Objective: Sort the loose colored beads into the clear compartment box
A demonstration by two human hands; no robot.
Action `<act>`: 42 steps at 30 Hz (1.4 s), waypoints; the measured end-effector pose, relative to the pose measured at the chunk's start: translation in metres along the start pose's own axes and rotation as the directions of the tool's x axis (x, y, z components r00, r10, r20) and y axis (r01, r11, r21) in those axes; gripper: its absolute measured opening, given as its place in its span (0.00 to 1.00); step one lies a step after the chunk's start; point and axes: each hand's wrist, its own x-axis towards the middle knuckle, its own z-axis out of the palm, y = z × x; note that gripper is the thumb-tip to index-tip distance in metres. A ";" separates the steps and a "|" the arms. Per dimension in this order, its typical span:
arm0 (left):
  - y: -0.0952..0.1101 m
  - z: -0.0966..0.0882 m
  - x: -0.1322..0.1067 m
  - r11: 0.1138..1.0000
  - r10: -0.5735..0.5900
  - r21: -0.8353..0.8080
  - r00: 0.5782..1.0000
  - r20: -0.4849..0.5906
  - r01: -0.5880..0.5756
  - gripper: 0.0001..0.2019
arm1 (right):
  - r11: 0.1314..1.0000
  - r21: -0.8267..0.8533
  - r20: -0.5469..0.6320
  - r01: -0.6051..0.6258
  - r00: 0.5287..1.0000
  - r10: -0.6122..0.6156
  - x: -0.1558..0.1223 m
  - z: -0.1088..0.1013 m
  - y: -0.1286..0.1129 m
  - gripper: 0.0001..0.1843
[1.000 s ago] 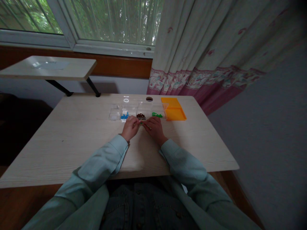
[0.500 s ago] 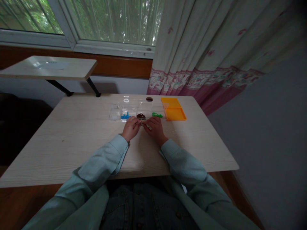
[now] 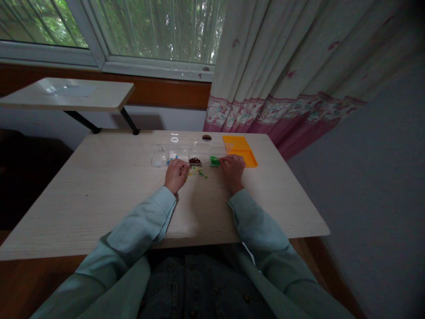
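My left hand rests low over the table in front of the clear boxes, its fingers pinched together near a line of small green and yellow pieces. Whether it grips that line's end cannot be made out. At the right, the fingertips of my right hand are closed at the edge of the clear box with small green pieces. Anything between them is too small to name. Small dark brown pieces lie in the middle box. Some blue pieces show behind my left hand, which partly hides them.
A clear compartment stands at the left end of the row. Beside my right hand lies an orange tray. A raised shelf stands at the table's back left, and a curtain hangs behind the right side.
My right hand has moved away from my left, rightward to the box of green pieces. The line of green and yellow pieces between the hands is now uncovered. My left hand has shifted slightly left.
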 end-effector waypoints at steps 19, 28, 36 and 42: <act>0.010 0.000 -0.002 0.988 0.147 0.032 0.980 0.138 -0.153 0.09 | 0.998 0.004 0.016 0.064 0.998 -0.065 -0.001 0.006 -0.002 0.14; 0.026 0.005 -0.003 0.963 0.176 0.152 0.948 0.266 -0.222 0.11 | 0.993 0.025 0.009 0.111 0.994 -0.111 -0.001 0.005 -0.004 0.13; 0.029 0.006 -0.003 0.949 0.154 0.224 0.946 0.284 -0.222 0.11 | 0.993 0.047 0.019 0.109 0.994 -0.110 -0.001 0.006 -0.007 0.13; 0.030 0.007 -0.002 0.944 0.156 0.233 0.940 0.303 -0.232 0.09 | 0.991 0.060 0.013 0.116 0.993 -0.117 -0.002 0.006 -0.008 0.14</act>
